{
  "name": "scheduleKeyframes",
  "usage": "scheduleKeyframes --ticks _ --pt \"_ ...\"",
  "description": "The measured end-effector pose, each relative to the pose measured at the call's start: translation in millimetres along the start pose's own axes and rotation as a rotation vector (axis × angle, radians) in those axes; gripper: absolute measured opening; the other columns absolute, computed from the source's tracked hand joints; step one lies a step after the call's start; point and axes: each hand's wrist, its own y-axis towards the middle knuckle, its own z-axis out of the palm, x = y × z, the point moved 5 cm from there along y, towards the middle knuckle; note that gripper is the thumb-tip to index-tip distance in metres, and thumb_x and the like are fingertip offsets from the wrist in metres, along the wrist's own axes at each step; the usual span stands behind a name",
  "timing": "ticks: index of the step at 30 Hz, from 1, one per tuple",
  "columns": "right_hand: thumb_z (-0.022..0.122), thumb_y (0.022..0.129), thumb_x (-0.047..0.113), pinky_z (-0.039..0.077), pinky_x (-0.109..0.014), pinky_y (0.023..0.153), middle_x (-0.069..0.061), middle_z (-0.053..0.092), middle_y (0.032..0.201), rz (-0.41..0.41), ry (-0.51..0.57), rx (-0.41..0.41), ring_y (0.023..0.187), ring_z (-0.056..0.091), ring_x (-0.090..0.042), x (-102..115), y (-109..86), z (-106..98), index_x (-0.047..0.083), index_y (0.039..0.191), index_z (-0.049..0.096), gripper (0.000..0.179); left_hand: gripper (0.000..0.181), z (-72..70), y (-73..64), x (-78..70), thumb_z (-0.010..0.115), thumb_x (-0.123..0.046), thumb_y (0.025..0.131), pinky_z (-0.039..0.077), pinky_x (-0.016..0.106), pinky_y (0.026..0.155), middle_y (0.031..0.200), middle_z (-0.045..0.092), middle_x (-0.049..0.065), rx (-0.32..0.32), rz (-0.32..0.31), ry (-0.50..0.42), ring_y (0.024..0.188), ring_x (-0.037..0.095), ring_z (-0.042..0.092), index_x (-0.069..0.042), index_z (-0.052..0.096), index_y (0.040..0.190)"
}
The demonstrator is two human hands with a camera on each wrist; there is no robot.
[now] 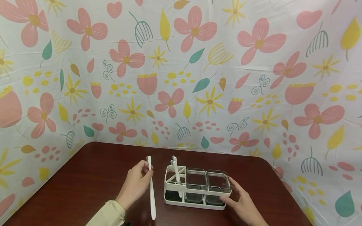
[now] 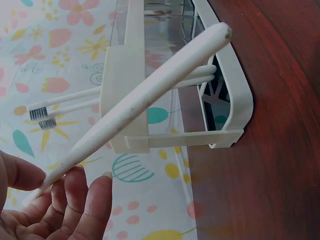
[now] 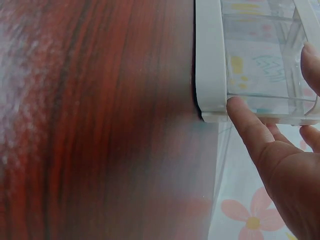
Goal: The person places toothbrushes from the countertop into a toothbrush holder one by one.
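Between the thumb and fingers of my left hand a white toothbrush is pinched near its head, its handle pointing down. It is held to the left of a cream toothbrush holder standing on the table. Two white toothbrushes lean in the holder's divided left section, and their dark bristles show in the left wrist view. Clear cups fill the middle and right sections. My right hand grips the holder's right end, thumb at the lower front and other fingers along the side.
The dark red-brown wooden table runs back to a white curtain printed with flowers and leaves, which also hangs at both sides. A small dark object shows at the bottom edge, below the left sleeve.
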Motion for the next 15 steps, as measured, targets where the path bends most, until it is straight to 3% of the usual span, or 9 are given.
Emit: scheduleKeyframes --ticks 7,15 --pt "0.08 0.084 0.017 0.053 -0.04 0.088 -0.026 0.052 0.137 0.016 0.004 0.0 0.129 0.047 -0.044 0.6 -0.3 0.2 0.003 0.151 0.032 0.084 0.006 1.5 0.2 -2.8 0.06 -0.001 0.092 0.056 0.031 0.051 0.074 0.058 0.005 0.015 -0.044 -0.142 0.055 0.017 0.059 -0.005 0.062 0.095" --pt "0.08 0.084 0.017 0.054 -0.037 0.086 -0.027 0.051 0.138 0.018 0.01 0.001 0.128 0.047 -0.044 1.4 -0.6 0.7 0.003 0.152 0.032 0.084 0.003 0.1 1.1 -7.5 0.063 -0.002 0.091 0.057 0.031 0.054 0.073 0.061 0.006 -0.004 -0.031 -0.163 0.054 0.016 0.059 -0.003 0.062 0.093"
